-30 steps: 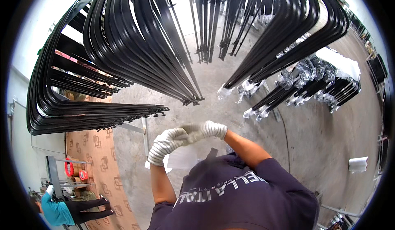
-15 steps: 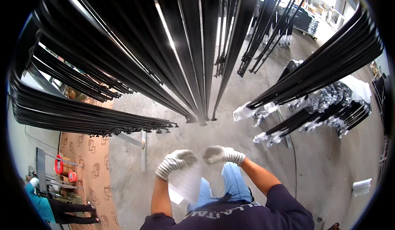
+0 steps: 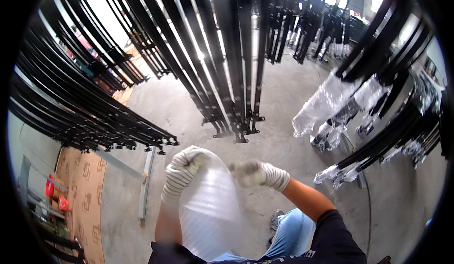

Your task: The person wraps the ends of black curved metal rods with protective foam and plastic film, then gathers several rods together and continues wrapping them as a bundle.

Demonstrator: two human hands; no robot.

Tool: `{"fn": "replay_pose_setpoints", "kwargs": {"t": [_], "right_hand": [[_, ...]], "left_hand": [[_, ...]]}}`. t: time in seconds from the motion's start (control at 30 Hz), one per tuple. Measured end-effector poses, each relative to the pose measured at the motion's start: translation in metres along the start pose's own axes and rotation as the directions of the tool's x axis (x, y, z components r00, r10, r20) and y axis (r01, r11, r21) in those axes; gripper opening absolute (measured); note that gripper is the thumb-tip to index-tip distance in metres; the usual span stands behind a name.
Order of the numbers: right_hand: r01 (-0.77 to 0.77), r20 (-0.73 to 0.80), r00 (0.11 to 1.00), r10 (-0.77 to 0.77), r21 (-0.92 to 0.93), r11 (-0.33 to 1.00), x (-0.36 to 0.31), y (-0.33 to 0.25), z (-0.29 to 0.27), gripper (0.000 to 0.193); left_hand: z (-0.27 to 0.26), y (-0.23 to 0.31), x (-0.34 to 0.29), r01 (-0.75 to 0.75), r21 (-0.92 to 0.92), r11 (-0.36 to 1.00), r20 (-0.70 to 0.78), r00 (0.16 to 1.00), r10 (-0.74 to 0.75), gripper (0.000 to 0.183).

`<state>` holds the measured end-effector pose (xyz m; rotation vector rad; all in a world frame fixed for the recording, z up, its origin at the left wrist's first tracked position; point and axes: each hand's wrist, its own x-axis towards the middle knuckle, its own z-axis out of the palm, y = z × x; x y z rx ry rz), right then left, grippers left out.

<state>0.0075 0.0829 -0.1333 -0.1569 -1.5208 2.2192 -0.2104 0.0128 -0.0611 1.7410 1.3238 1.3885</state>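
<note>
A white, translucent foam sleeve or sheet [image 3: 210, 209] hangs down in front of my body. My left hand [image 3: 186, 167], in a white striped knit glove, is closed on its upper edge. Just to the right, my gloved right hand [image 3: 255, 173] has its fingertips at the sheet's right edge. Motion smears those fingers, so whether they grip it is hidden. Ahead of my hands hang several long black metal bars [image 3: 239, 101], their lower ends fitted with small brackets and apart from both hands.
More black bars [image 3: 90, 105] hang in a dense row at left. On the right, bars have their ends in clear plastic and white wrapping [image 3: 326, 103]. A grey metal beam [image 3: 145, 188] lies on the concrete floor, near brown patterned sheeting [image 3: 85, 188] and red buckets [image 3: 63, 203].
The white sheet has been raised and spread wider below my left hand. My right hand has come to the sheet's edge. The view has shifted, and the hanging bars appear more spread out.
</note>
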Motion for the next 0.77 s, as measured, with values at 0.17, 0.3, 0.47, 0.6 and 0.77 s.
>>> {"fn": "replay_pose_setpoints", "kwargs": {"t": [0.17, 0.3, 0.47, 0.6, 0.77], "right_hand": [[0.302, 0.024, 0.951, -0.309, 0.150, 0.942, 0.035, -0.014, -0.012, 0.066], [0.182, 0.053, 0.981, -0.189, 0.117, 0.976, 0.041, -0.025, 0.004, 0.071], [-0.075, 0.069, 0.995, 0.070, 0.080, 0.994, 0.041, -0.004, 0.011, 0.065], [-0.210, -0.144, 0.969, 0.203, -0.039, 0.977, 0.013, -0.009, -0.010, 0.054], [-0.303, -0.447, 0.878, 0.170, -0.244, 0.921, 0.032, -0.040, -0.007, 0.036]], "left_hand": [[0.013, -0.005, 0.012, -0.028, 0.234, 0.972, 0.244, 0.969, -0.030, 0.014], [0.007, 0.020, 0.024, 0.094, 0.209, 0.973, 0.483, 0.856, -0.187, 0.014], [-0.025, 0.021, 0.033, 0.022, 0.061, 0.998, 0.449, 0.892, -0.047, 0.015], [-0.028, -0.008, 0.038, 0.034, 0.088, 0.996, 0.218, 0.974, -0.052, 0.012], [-0.025, -0.049, 0.051, 0.042, -0.177, 0.983, -0.087, 0.994, -0.059, 0.023]]}}
